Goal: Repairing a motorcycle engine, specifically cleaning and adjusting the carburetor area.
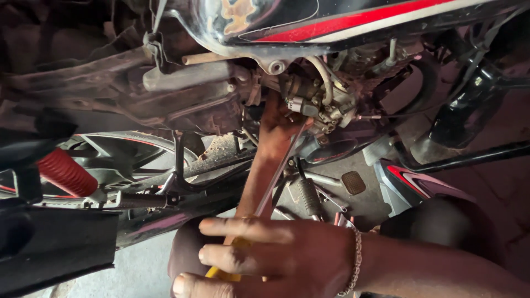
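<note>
Right hand (276, 256) nearest, fingers (243, 227) clenched on yellow screwdriver handle (238, 244); shaft (281, 165) ran up to carburetor (323, 105) under tank (331, 19). Left hand (279, 124) beside carburetor, grip unclear. Risk: tip slipping off screw, gouging left hand

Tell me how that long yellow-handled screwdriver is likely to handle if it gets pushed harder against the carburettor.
The screwdriver has a thin, long metal shaft, so it probably stays stiff but may flex slightly. Its tip sits among small greasy-looking parts of the carburettor, so it could slip off. The right hand wraps the yellow handle, which likely gives a firm grip; the left hand seems to steady things near the tip.
</note>
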